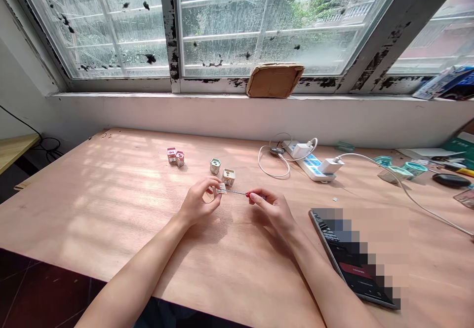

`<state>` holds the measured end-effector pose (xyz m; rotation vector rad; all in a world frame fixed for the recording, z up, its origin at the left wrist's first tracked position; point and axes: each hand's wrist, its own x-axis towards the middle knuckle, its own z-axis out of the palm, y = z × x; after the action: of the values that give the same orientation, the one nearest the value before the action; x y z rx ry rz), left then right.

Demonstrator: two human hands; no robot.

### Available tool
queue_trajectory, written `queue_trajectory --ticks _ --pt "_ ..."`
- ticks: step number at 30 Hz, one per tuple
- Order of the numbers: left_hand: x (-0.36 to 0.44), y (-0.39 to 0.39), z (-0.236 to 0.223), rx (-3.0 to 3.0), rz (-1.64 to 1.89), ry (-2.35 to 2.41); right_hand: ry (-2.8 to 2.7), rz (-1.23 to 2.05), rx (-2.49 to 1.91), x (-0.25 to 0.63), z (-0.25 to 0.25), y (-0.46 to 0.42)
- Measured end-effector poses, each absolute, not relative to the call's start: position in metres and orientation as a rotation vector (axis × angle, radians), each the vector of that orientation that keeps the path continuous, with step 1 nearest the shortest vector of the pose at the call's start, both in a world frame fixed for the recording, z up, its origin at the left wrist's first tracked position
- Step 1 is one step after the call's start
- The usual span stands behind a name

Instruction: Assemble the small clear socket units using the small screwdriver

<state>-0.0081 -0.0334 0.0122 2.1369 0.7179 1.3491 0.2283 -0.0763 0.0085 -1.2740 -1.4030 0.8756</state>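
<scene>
My left hand [198, 202] is closed, with a small whitish block-like piece [222, 189] pinched between thumb and fingers. In my right hand [273, 208] is a thin screwdriver [237, 192] with a red collar, its handle mostly hidden by the fingers. The metal shaft points left and its tip meets the whitish piece; whether it goes into it I cannot tell. Just behind the left fingertips stands a small beige box-shaped piece [228, 176]. A green-topped piece [215, 165] stands beside that one. Farther left, two pink-topped pieces [175, 157] stand touching each other.
A power strip [311, 166] with white plugs and cables lies at the back right. Nearer, a tablet [351, 264] lies partly blurred out. Teal-and-white pieces [403, 171] and a black mouse [451, 180] are at the far right. Cardboard [274, 80] leans on the window.
</scene>
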Motion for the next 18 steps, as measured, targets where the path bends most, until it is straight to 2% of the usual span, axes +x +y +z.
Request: queue_trajectory --ticks 18 --pt "-0.0082 -0.0329 0.0111 2.143 1.349 0.714 -1.395 0.892 -1.226 0.2296 0.0052 -0.0733"
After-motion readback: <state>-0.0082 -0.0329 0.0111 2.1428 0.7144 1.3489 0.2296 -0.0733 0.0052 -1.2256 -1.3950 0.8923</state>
